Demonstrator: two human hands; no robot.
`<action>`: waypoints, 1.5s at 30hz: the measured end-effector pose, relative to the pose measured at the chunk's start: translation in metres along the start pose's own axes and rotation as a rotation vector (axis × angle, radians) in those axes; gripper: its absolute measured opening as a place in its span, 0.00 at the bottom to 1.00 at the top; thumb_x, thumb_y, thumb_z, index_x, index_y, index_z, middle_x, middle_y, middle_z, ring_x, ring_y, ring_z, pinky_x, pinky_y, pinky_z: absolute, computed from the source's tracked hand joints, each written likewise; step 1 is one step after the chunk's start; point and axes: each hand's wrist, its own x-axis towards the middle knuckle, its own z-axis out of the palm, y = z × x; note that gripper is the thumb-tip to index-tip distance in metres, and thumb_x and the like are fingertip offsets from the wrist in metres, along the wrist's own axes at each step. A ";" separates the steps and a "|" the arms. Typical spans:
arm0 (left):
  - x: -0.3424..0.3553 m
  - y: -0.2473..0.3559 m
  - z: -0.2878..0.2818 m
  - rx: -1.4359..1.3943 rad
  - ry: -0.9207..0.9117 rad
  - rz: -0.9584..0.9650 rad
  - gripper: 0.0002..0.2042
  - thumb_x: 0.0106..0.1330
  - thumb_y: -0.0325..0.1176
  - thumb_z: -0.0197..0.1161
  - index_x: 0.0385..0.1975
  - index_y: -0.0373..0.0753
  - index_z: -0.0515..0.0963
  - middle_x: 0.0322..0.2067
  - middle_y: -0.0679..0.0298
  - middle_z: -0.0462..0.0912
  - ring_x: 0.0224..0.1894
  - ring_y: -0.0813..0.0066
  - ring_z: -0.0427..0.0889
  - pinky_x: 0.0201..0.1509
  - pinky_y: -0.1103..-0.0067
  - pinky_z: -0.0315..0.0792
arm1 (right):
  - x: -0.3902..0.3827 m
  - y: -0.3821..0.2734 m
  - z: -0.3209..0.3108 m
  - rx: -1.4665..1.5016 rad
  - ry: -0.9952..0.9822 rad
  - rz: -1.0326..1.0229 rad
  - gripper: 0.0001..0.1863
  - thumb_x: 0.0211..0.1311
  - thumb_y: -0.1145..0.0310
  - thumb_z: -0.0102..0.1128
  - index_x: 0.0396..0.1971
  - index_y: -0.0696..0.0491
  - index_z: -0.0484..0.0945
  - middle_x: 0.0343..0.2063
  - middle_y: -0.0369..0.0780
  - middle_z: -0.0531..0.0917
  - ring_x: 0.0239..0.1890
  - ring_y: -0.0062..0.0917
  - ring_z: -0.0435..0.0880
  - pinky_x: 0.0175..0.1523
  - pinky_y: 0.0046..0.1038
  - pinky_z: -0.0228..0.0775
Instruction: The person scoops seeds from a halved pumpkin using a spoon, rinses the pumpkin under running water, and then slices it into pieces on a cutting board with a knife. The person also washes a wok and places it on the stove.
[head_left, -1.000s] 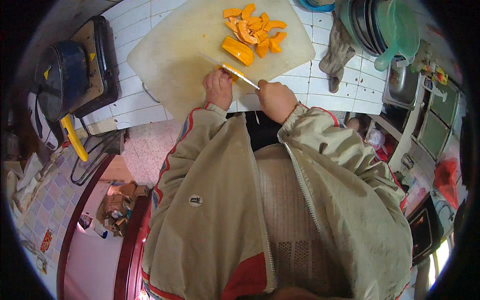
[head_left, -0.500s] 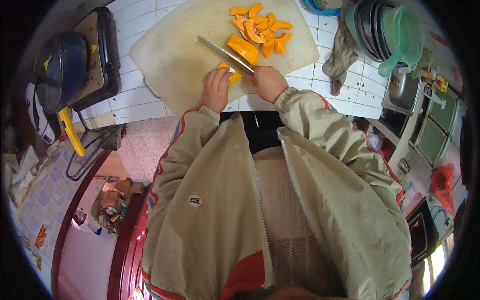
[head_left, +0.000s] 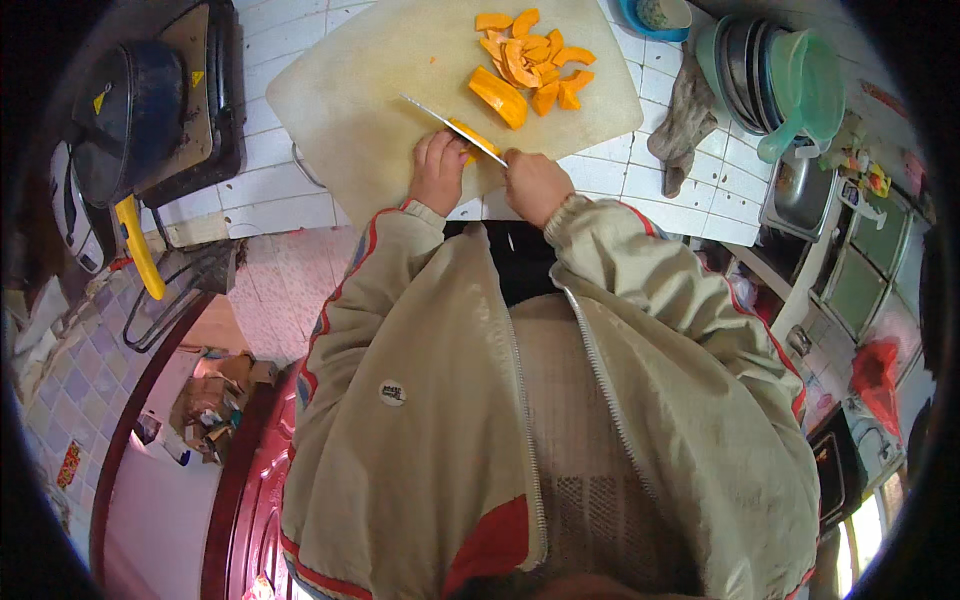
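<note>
My right hand [head_left: 537, 185] is closed round the handle of a kitchen knife [head_left: 424, 110], whose blade points up and to the left. The blade lies along a short piece of pumpkin [head_left: 478, 136] near the front edge of the pale cutting board [head_left: 350, 95]. My left hand [head_left: 437, 172] grips that piece from the left, fingers bent beside the blade; its fingers partly cover the piece. How deep the blade sits in it I cannot tell. Just beyond lies a thicker pumpkin chunk [head_left: 498, 98], with several cut pumpkin slices [head_left: 522, 62] heaped behind it.
A grey cloth [head_left: 682, 130] lies right of the board on the white-tiled counter [head_left: 607, 178]. Nested pans and a green ladle [head_left: 790, 130] stand farther right, by a small metal sink [head_left: 800, 190]. A dark pot [head_left: 135, 115] with a yellow handle is at the left.
The knife has shifted from beside the thicker chunk onto the piece under my left hand, its blade now seen more edge-on. The whole view has shifted slightly.
</note>
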 end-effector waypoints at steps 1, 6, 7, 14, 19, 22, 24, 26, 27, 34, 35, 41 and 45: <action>0.003 0.002 -0.003 -0.015 -0.002 0.002 0.14 0.55 0.25 0.62 0.43 0.36 0.74 0.47 0.57 0.73 0.50 0.55 0.71 0.55 0.63 0.66 | 0.006 0.002 0.002 0.010 0.012 -0.039 0.10 0.47 0.72 0.59 0.31 0.59 0.78 0.28 0.52 0.82 0.33 0.46 0.83 0.39 0.42 0.76; -0.001 -0.003 -0.016 -0.026 -0.052 0.028 0.16 0.54 0.23 0.63 0.45 0.38 0.74 0.48 0.59 0.73 0.52 0.57 0.71 0.55 0.68 0.68 | 0.026 0.006 -0.006 0.063 0.055 -0.119 0.10 0.47 0.69 0.60 0.27 0.59 0.78 0.26 0.52 0.81 0.32 0.47 0.82 0.37 0.43 0.75; -0.002 -0.002 -0.016 -0.027 -0.034 0.010 0.17 0.54 0.23 0.63 0.45 0.38 0.74 0.48 0.59 0.73 0.52 0.57 0.71 0.55 0.68 0.68 | 0.026 0.007 -0.008 0.042 0.052 -0.116 0.10 0.47 0.68 0.60 0.27 0.59 0.78 0.25 0.52 0.81 0.32 0.47 0.82 0.37 0.43 0.75; -0.011 -0.005 -0.006 0.016 0.032 -0.008 0.19 0.53 0.22 0.65 0.46 0.37 0.73 0.49 0.56 0.72 0.52 0.55 0.70 0.55 0.66 0.68 | -0.018 -0.015 -0.028 -0.042 -0.050 -0.008 0.10 0.56 0.67 0.56 0.29 0.59 0.78 0.26 0.52 0.81 0.32 0.48 0.81 0.38 0.44 0.73; -0.012 -0.004 -0.006 0.002 0.036 -0.025 0.16 0.54 0.23 0.65 0.44 0.36 0.73 0.47 0.55 0.72 0.50 0.53 0.71 0.55 0.64 0.67 | 0.002 -0.004 0.002 0.022 -0.007 -0.058 0.08 0.54 0.69 0.58 0.28 0.58 0.78 0.26 0.52 0.81 0.32 0.48 0.82 0.37 0.45 0.73; -0.011 -0.008 -0.003 -0.017 0.047 -0.023 0.16 0.53 0.24 0.66 0.43 0.38 0.73 0.47 0.56 0.73 0.50 0.55 0.71 0.55 0.65 0.66 | 0.020 -0.009 0.011 0.038 0.026 -0.106 0.10 0.54 0.66 0.59 0.28 0.59 0.77 0.25 0.53 0.81 0.32 0.49 0.81 0.38 0.45 0.73; -0.011 -0.005 -0.007 -0.024 0.039 -0.034 0.15 0.53 0.25 0.66 0.42 0.40 0.74 0.46 0.58 0.73 0.50 0.56 0.71 0.55 0.66 0.64 | 0.028 -0.007 0.011 0.107 0.046 -0.126 0.13 0.55 0.64 0.60 0.27 0.61 0.77 0.25 0.54 0.81 0.32 0.49 0.81 0.38 0.45 0.73; -0.012 -0.001 -0.013 0.022 0.025 -0.042 0.15 0.53 0.25 0.66 0.42 0.40 0.74 0.46 0.58 0.73 0.50 0.56 0.71 0.55 0.66 0.64 | 0.024 -0.003 0.004 0.100 0.094 -0.116 0.13 0.55 0.64 0.60 0.27 0.61 0.77 0.25 0.54 0.80 0.31 0.49 0.81 0.38 0.45 0.73; -0.010 0.000 -0.015 0.044 0.021 -0.044 0.15 0.54 0.25 0.66 0.41 0.40 0.74 0.46 0.58 0.73 0.49 0.57 0.71 0.55 0.66 0.64 | 0.022 -0.004 -0.002 0.096 0.121 -0.111 0.14 0.55 0.64 0.60 0.26 0.61 0.78 0.25 0.54 0.80 0.31 0.50 0.81 0.38 0.45 0.72; -0.010 -0.005 -0.008 -0.034 0.085 -0.077 0.14 0.51 0.23 0.66 0.37 0.36 0.73 0.44 0.58 0.74 0.47 0.55 0.73 0.50 0.65 0.69 | -0.009 -0.017 -0.025 0.035 -0.030 -0.108 0.12 0.55 0.65 0.60 0.26 0.61 0.78 0.24 0.54 0.80 0.31 0.50 0.81 0.38 0.44 0.73; -0.012 -0.006 -0.007 -0.040 0.093 -0.071 0.14 0.52 0.23 0.66 0.38 0.37 0.73 0.45 0.57 0.73 0.47 0.55 0.72 0.51 0.65 0.68 | -0.009 -0.018 -0.022 0.027 -0.056 -0.110 0.12 0.55 0.65 0.60 0.26 0.61 0.79 0.24 0.54 0.80 0.31 0.49 0.81 0.38 0.44 0.73; -0.008 -0.004 -0.009 -0.069 0.126 -0.023 0.12 0.54 0.24 0.65 0.38 0.36 0.74 0.44 0.57 0.74 0.47 0.55 0.72 0.52 0.65 0.67 | 0.018 -0.018 0.016 0.062 0.034 -0.081 0.11 0.53 0.66 0.60 0.27 0.60 0.79 0.24 0.54 0.80 0.31 0.49 0.81 0.37 0.45 0.73; -0.007 -0.006 -0.017 -0.143 0.066 -0.078 0.11 0.55 0.23 0.63 0.38 0.36 0.74 0.45 0.56 0.75 0.48 0.54 0.72 0.54 0.66 0.67 | 0.033 -0.012 0.018 0.096 0.101 -0.173 0.11 0.54 0.66 0.59 0.28 0.60 0.79 0.25 0.54 0.80 0.31 0.49 0.80 0.37 0.45 0.72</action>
